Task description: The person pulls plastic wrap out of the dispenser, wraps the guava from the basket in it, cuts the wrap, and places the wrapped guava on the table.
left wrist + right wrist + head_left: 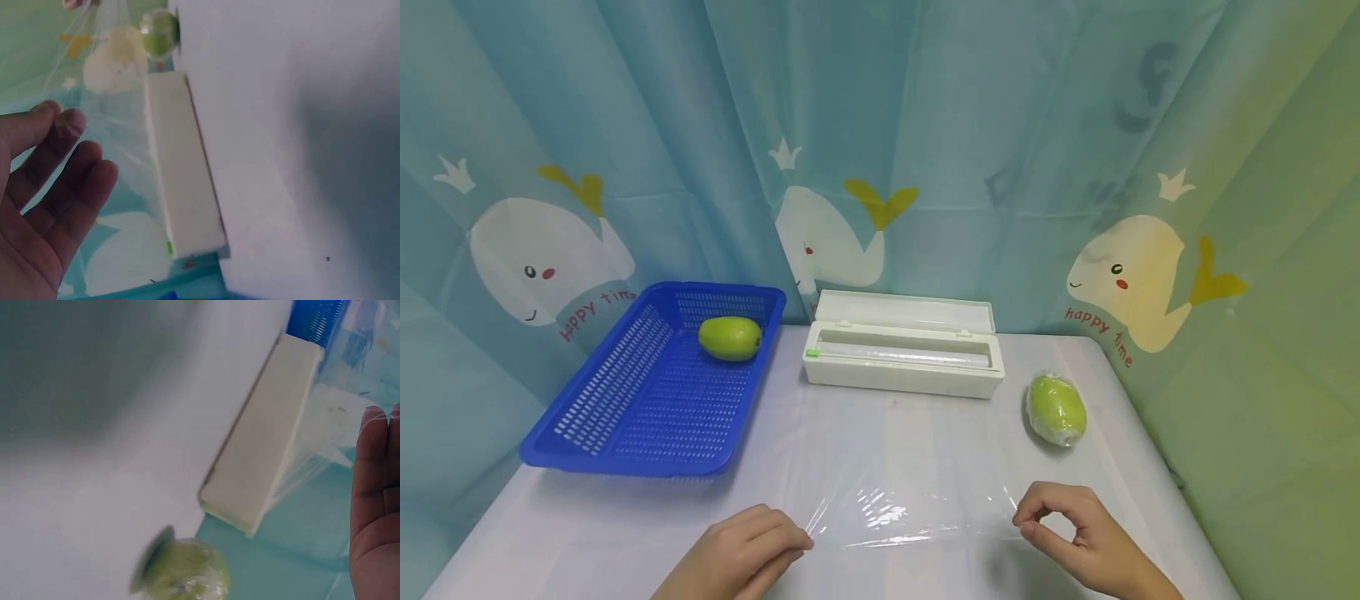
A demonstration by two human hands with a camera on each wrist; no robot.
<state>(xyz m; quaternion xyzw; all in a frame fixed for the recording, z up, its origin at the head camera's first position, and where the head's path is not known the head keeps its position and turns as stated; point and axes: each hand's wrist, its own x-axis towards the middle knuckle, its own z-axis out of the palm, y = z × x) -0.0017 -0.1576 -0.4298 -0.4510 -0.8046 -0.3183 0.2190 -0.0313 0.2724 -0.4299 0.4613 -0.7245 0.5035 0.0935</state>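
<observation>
Between the two hands a clear sheet of plastic wrap (887,517) is stretched above the table, shiny and creased along its near edge. My left hand (741,550) pinches its left corner between thumb and index finger, which the left wrist view shows closely. At the opposite corner my right hand (1086,537) pinches the film with thumb and index fingertip, leaving a round gap behind them. Beyond the right hand lies a green fruit (1057,408) wrapped in clear film. Straight ahead stands a white wrap dispenser box (902,379), its lid raised and a roll (902,355) inside.
A blue plastic basket (625,467) is at the back left, with an unwrapped green fruit (730,338) near its far end. A blue-green curtain (985,167) with whale prints hangs right behind the table (850,433) and along its right side.
</observation>
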